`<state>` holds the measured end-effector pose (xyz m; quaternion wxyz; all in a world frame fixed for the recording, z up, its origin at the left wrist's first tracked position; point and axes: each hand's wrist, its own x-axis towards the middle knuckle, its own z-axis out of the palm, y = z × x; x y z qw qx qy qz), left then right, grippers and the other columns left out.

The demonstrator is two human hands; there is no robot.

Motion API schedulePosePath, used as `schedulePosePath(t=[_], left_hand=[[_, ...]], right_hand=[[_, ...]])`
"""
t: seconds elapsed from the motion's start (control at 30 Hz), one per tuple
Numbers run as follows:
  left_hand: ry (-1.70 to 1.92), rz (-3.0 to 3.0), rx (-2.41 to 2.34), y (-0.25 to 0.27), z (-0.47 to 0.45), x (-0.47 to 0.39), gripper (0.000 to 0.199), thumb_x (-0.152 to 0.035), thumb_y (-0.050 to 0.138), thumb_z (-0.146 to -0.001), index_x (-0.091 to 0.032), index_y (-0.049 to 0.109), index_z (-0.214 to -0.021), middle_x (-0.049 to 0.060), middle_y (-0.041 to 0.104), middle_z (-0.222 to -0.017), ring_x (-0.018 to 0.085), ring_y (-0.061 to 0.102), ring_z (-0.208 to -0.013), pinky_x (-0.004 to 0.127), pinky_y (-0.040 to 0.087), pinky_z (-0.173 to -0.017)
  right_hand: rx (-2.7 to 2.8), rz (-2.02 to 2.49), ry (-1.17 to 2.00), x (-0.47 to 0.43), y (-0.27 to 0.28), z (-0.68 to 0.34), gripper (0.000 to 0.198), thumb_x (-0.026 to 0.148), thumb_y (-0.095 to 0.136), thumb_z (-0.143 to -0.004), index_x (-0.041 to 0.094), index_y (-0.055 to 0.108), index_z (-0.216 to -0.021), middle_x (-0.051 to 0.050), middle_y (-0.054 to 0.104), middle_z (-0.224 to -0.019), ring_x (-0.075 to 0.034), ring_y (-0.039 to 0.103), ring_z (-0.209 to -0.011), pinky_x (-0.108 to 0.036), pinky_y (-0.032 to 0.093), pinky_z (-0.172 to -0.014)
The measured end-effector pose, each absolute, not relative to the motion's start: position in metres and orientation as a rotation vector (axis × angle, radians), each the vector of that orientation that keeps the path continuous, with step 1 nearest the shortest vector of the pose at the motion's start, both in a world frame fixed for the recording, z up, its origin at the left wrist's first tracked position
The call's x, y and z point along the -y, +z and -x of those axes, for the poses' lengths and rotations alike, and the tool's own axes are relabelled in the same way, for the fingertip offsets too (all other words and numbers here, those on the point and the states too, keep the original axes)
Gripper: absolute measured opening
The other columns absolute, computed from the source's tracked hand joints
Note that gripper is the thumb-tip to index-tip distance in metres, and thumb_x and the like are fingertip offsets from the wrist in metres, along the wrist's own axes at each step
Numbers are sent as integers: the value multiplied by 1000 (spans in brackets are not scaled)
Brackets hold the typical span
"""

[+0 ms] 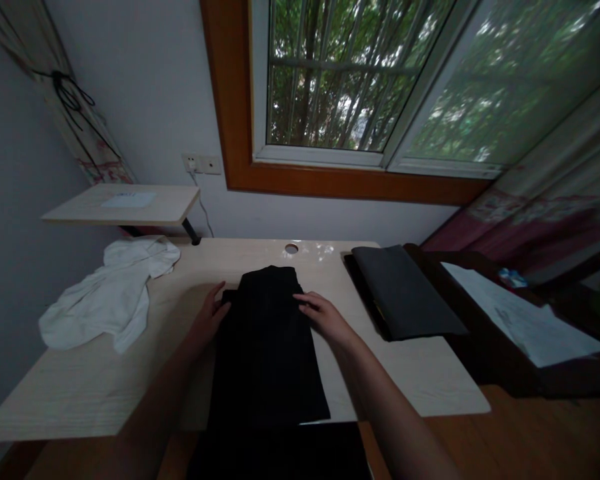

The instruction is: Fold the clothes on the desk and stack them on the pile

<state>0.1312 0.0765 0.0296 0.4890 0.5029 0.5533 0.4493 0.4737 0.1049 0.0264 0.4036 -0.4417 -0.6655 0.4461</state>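
A black folded garment [267, 347] lies lengthwise on the pale wooden desk [180, 393] in front of me, its lower end reaching the desk's near edge. Its exact kind does not show in the dark cloth. My left hand [210, 317] is at its upper left edge, thumb and forefinger apart, fingertips against the cloth. At the upper right edge, my right hand [324, 316] has its fingers stretched out, the tips touching the fabric. Neither hand is visibly closed around it.
A crumpled white garment [115, 287] lies at the left, below a raised shelf [85, 207] with a paper on it. To the right rests a dark grey folder-like stack [410, 293]. Beyond it, white sheets [520, 320] lie on a dark surface. A window [340, 80] is behind the desk.
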Motion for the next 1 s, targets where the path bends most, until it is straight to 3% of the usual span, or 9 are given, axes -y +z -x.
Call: schedulePosePath(t=[0.17,0.37,0.53,0.63,0.83,1.0], left_hand=[[952,-1464,-1463,21,-136,-82,81,-49,64,-90,-24,31,-160,12,72,-118,28,72,-103,47,55,-95],[893,-1596,-1457,22,-128,-87,63,-38,64,-86,-25,53,-147,11,64,-140,30,66,-120,47,49,-105],[907,-1401,-1290,37,-127,-83,70,-41,64,-87,-24,46,-152,8,72,-115,24,70,-95,37,56,-82],[1046,-1295,-1245,49,-133,-83,70,-45,62,-90,-26,42,-155,5,72,-110,22,68,-96,33,54,-82],[1018,-1213,-1295,44,-145,-104,84,-49,65,-87,-24,31,-159,10,72,-118,26,71,-100,40,56,-88],[934,-1277,-1315,25,-143,-114,92,-41,73,-77,-18,32,-157,13,75,-110,30,73,-95,45,57,-85]], right_hand=[[1827,1199,1083,-107,25,-478,33,44,65,-93,27,77,-118,-7,71,-108,-22,67,-101,-38,51,-95],[1726,1191,1180,-103,18,-482,32,51,66,-92,25,83,-98,-8,76,-106,-25,70,-101,-41,51,-96],[1561,1132,1247,-93,31,-480,30,53,73,-88,25,84,-93,-8,75,-103,-25,69,-99,-40,51,-94],[1466,1104,1187,-93,43,-479,29,51,71,-90,26,83,-99,-6,72,-100,-23,67,-98,-38,50,-93],[1556,1187,1118,-109,34,-479,48,56,67,-91,29,72,-130,-7,66,-121,-23,61,-115,-40,45,-106],[1682,1253,1092,-116,16,-484,46,55,65,-91,26,74,-126,-9,67,-118,-24,63,-113,-42,45,-106]])
